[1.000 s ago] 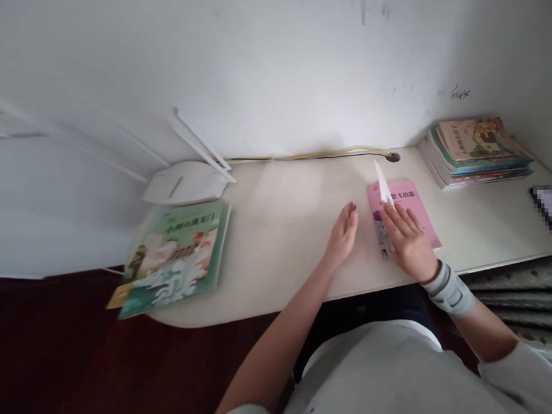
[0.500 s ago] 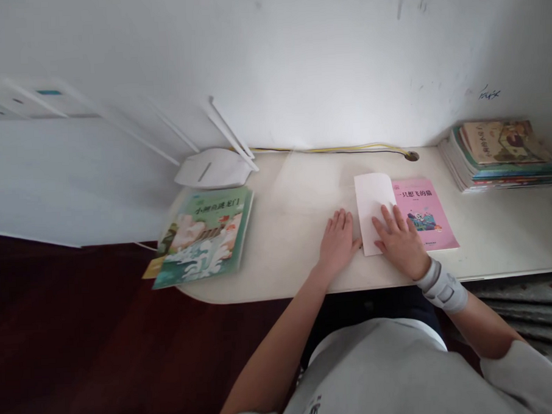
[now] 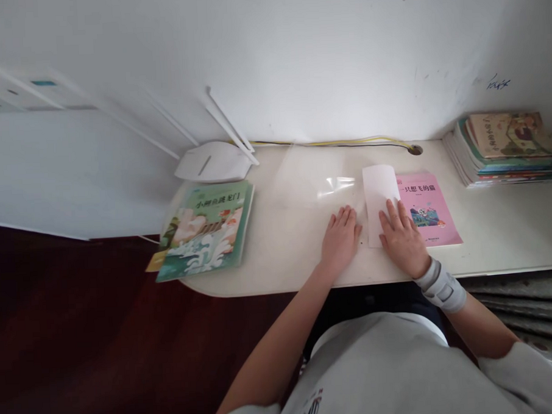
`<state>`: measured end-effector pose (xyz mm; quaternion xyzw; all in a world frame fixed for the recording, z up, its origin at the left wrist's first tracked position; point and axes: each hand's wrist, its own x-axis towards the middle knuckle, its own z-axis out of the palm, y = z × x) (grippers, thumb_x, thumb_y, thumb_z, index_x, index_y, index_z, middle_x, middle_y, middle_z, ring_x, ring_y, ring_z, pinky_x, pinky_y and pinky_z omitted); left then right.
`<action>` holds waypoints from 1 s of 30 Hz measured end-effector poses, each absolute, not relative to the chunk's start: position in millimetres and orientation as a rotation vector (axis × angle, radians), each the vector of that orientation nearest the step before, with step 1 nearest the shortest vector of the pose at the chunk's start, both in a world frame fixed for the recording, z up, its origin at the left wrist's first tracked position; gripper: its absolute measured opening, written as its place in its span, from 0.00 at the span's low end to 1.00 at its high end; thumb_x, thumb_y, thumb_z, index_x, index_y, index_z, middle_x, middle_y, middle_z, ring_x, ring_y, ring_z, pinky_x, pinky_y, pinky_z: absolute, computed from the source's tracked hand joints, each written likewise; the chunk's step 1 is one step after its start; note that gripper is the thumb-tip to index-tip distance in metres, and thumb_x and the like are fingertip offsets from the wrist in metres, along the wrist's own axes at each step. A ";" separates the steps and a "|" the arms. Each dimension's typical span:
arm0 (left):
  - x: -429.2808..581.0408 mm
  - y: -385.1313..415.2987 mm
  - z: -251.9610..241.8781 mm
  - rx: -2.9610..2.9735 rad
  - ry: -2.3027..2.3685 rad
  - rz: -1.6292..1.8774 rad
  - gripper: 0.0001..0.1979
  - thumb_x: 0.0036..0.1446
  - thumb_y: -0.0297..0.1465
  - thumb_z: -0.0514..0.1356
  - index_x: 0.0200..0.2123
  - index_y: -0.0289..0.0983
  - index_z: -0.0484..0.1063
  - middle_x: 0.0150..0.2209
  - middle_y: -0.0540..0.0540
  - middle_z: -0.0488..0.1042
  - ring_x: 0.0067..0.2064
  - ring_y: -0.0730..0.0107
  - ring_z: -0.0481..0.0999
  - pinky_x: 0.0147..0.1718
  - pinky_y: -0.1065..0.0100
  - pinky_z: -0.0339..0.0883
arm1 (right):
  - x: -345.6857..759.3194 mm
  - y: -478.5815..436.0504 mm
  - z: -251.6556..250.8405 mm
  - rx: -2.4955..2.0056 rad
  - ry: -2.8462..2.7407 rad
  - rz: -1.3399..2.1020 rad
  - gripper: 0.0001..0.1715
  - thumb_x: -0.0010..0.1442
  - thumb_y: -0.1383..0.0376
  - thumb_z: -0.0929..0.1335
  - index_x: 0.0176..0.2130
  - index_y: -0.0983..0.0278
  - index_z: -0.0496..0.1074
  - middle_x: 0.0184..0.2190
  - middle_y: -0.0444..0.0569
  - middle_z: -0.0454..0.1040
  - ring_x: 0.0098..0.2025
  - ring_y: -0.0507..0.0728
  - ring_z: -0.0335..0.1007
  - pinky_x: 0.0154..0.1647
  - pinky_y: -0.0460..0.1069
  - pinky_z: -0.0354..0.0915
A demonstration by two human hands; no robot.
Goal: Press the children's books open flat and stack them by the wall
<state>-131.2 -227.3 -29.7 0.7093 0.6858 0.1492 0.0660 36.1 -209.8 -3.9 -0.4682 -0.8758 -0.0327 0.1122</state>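
Observation:
A pink book [image 3: 441,215] with Chinese characters and a small picture lies in front of me. A white paper flap [image 3: 380,196] covers its left part and curls a little at the top. My right hand [image 3: 403,238], a grey band on its wrist, lies flat over the flap and the pink page, fingers spread. Left of the book, my left hand [image 3: 340,241] rests flat, palm down, fingers stretched out. Under and beyond it a clear plastic sheet [image 3: 336,186] shows by its glare; its full outline is hard to make out.
A green picture book [image 3: 204,231] lies on others at the table's [image 3: 278,256] left end, overhanging the edge. Behind it stands a white router [image 3: 214,162] with antennas. Cables [image 3: 328,145] run along the wall to a hole. A book stack [image 3: 506,151] sits back right.
The camera view has shifted slightly. My right hand still presses on the flap, and the left hand now lies a little farther from the flap's edge. Glare on the plastic sheet has appeared.

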 end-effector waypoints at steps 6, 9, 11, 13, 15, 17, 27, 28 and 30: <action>-131.1 -227.0 -34.7 2.133 2.123 0.496 0.26 0.65 0.33 0.37 0.58 0.25 0.60 0.61 0.34 0.60 0.64 0.59 0.55 0.62 0.56 0.49 | 39.2 -208.2 0.3 -1.322 -2.613 -0.138 0.24 0.61 0.66 0.61 0.56 0.70 0.65 0.64 0.61 0.54 0.65 0.70 0.46 0.58 0.62 0.55; -129.5 -227.4 -36.3 2.116 2.151 0.506 0.26 0.65 0.31 0.36 0.58 0.25 0.59 0.61 0.33 0.60 0.64 0.58 0.55 0.61 0.55 0.50 | 40.7 -210.0 0.3 -1.300 -2.636 -0.149 0.24 0.60 0.66 0.61 0.55 0.70 0.65 0.63 0.62 0.55 0.65 0.70 0.46 0.57 0.62 0.56; -127.2 -228.3 -34.8 2.110 2.161 0.507 0.26 0.65 0.33 0.36 0.59 0.25 0.58 0.61 0.32 0.59 0.64 0.56 0.55 0.61 0.53 0.50 | 40.5 -213.8 0.8 -1.289 -2.654 -0.152 0.24 0.60 0.65 0.61 0.55 0.72 0.65 0.62 0.63 0.56 0.65 0.70 0.47 0.57 0.61 0.56; -124.3 -229.6 -31.1 2.120 2.161 0.483 0.28 0.65 0.38 0.38 0.61 0.26 0.55 0.62 0.32 0.58 0.64 0.53 0.53 0.61 0.50 0.49 | 39.2 -217.2 3.5 -1.257 -2.684 -0.160 0.23 0.61 0.64 0.61 0.54 0.72 0.66 0.61 0.63 0.58 0.64 0.69 0.50 0.56 0.61 0.57; -121.8 -230.8 -26.7 2.136 2.144 0.434 0.32 0.64 0.44 0.41 0.62 0.27 0.53 0.62 0.32 0.57 0.65 0.49 0.51 0.61 0.49 0.47 | 36.4 -215.3 9.5 -1.220 -2.718 -0.170 0.21 0.61 0.64 0.61 0.52 0.68 0.68 0.59 0.61 0.63 0.62 0.68 0.54 0.54 0.60 0.60; -120.4 -231.3 -23.6 2.144 2.130 0.387 0.35 0.62 0.47 0.43 0.63 0.28 0.51 0.63 0.32 0.55 0.65 0.47 0.49 0.61 0.49 0.45 | 31.1 -203.3 17.9 -1.198 -2.757 -0.168 0.19 0.62 0.65 0.60 0.51 0.65 0.69 0.56 0.59 0.66 0.59 0.66 0.59 0.50 0.59 0.63; -120.6 -231.5 -24.6 2.128 2.169 0.377 0.31 0.64 0.42 0.43 0.61 0.25 0.55 0.62 0.33 0.58 0.64 0.49 0.54 0.61 0.54 0.47 | -4.7 -96.5 24.7 -1.419 -2.823 0.068 0.35 0.59 0.55 0.64 0.61 0.67 0.56 0.64 0.63 0.51 0.65 0.72 0.41 0.56 0.67 0.54; -119.1 -231.2 -23.7 2.133 2.179 0.367 0.29 0.64 0.41 0.43 0.61 0.26 0.56 0.61 0.33 0.59 0.64 0.49 0.55 0.60 0.54 0.48 | -4.1 -95.7 23.3 -1.425 -2.814 0.073 0.34 0.59 0.54 0.64 0.59 0.67 0.57 0.62 0.63 0.54 0.65 0.72 0.43 0.55 0.67 0.55; -115.2 -229.6 -20.6 2.149 2.208 0.327 0.27 0.65 0.37 0.42 0.59 0.26 0.59 0.60 0.33 0.61 0.62 0.49 0.58 0.59 0.53 0.51 | -2.0 -97.3 22.2 -1.434 -2.799 0.076 0.32 0.58 0.53 0.64 0.57 0.66 0.60 0.59 0.62 0.59 0.63 0.71 0.46 0.53 0.66 0.58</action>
